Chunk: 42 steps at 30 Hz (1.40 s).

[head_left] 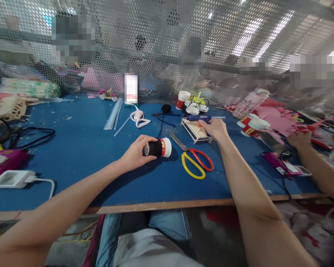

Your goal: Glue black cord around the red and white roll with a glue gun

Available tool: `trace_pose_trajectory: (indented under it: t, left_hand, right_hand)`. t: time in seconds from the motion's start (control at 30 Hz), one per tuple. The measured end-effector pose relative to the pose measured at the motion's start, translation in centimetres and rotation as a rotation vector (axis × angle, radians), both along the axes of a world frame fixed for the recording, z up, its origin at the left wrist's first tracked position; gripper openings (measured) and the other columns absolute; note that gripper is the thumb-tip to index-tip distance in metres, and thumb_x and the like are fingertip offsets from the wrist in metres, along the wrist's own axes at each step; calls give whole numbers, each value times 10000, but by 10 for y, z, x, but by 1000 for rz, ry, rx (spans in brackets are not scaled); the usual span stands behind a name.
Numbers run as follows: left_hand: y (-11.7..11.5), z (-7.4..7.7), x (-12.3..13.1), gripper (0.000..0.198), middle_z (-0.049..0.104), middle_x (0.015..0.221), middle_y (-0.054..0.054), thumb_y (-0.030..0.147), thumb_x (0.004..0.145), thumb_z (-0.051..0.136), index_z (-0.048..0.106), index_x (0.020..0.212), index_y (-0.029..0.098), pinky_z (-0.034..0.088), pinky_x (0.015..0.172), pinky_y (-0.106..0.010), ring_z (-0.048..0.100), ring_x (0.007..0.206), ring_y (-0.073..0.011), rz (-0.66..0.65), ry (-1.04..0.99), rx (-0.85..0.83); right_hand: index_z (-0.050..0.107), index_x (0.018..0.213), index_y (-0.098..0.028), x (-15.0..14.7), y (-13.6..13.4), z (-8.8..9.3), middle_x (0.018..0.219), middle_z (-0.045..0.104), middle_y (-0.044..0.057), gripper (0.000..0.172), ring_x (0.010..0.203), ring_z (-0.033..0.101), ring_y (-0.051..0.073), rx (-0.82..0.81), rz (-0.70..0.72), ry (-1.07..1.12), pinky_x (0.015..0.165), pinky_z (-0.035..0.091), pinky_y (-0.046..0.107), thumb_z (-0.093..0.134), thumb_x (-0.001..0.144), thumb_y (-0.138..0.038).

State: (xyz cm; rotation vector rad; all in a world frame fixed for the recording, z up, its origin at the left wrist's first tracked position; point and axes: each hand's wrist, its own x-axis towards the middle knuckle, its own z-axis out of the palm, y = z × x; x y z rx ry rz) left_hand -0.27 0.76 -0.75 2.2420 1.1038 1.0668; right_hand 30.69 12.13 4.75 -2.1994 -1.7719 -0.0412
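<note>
My left hand grips a small paper cup lying on its side, its white rim to the right. Black yarn is wound round much of the cup, and a strand runs back towards a black yarn ball. My right hand is closed round a blue glue gun, a clear glue stick showing at its back end. The gun is at the top of a small wooden rack. Between my hands lie scissors with one red and one yellow handle, blades pointing away.
Glue sticks, a white ribbon, pliers and a lit phone lie or stand farther back. A perforated metal screen borders the table's rear. Another person's hand works at right near pink pieces.
</note>
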Motion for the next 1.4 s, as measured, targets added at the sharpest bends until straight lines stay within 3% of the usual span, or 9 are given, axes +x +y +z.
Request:
trace_pose_trajectory:
  t: [0.2,0.3,0.43,0.57,0.67,0.87,1.03,1.2,1.4]
  left_hand:
    - [1,0,0,481,509,1103,-78,194,677,680,486,1117,211,466,867,-408,519,1028,-217,-9,-1,1]
    - [0,-1,0,484,507,1105,-84,189,684,677,481,1126,207,461,878,-409,513,1038,-219,-43,-19,11]
    - [-2,0,2,484,494,1119,-94,182,697,668,475,1141,201,452,899,-403,497,1060,-221,-104,-28,40]
    - [-5,2,3,480,459,1165,-102,176,723,647,460,1164,203,419,951,-397,466,1110,-222,-158,14,75]
    - [-8,4,4,474,447,1201,-103,177,735,635,453,1171,213,374,1002,-404,421,1175,-233,-206,58,89]
    - [-9,3,5,494,466,1181,-103,235,731,649,457,1186,213,405,975,-404,471,1127,-233,-236,27,-14]
    - [-7,-5,7,653,476,1230,-117,255,677,697,372,1241,204,479,880,-391,545,1056,-234,-171,-114,-225]
    - [-6,-2,8,582,589,1085,-99,337,686,685,420,1174,164,509,810,-374,621,913,-212,-142,-174,-465]
    - [-7,3,8,573,610,1071,-99,399,704,658,439,1176,158,516,776,-356,632,893,-216,-153,-146,-540]
  right_hand:
    - [670,936,-91,-14,-7,-8,1032,594,227,437,992,526,338,86,-41,-84,743,404,397,502,755,-452]
    - [684,913,-110,-38,-28,-1,974,625,175,441,976,535,290,199,203,-58,810,380,371,412,821,-445]
    - [706,850,-162,-78,-54,1,921,672,94,596,853,587,210,-162,626,351,784,404,312,282,849,-581]
    - [720,795,-211,-105,-59,-9,913,685,51,646,892,580,212,-495,746,691,836,395,320,295,781,-696]
    - [705,807,-217,-114,-58,-17,911,681,36,508,870,587,185,-590,844,974,802,421,303,413,779,-632]
    - [651,753,-174,-112,-63,-20,807,660,18,211,758,568,125,-350,846,1099,741,427,265,656,699,-378]
    - [592,708,-175,-103,-65,-15,722,638,14,218,650,530,103,-145,817,1008,649,412,249,607,743,-390]
    - [523,650,-186,-94,-61,-12,638,615,13,290,567,500,106,-10,752,932,567,395,255,581,752,-451]
    - [499,643,-196,-90,-59,-11,592,594,2,305,536,510,117,88,729,773,535,387,261,565,757,-471]
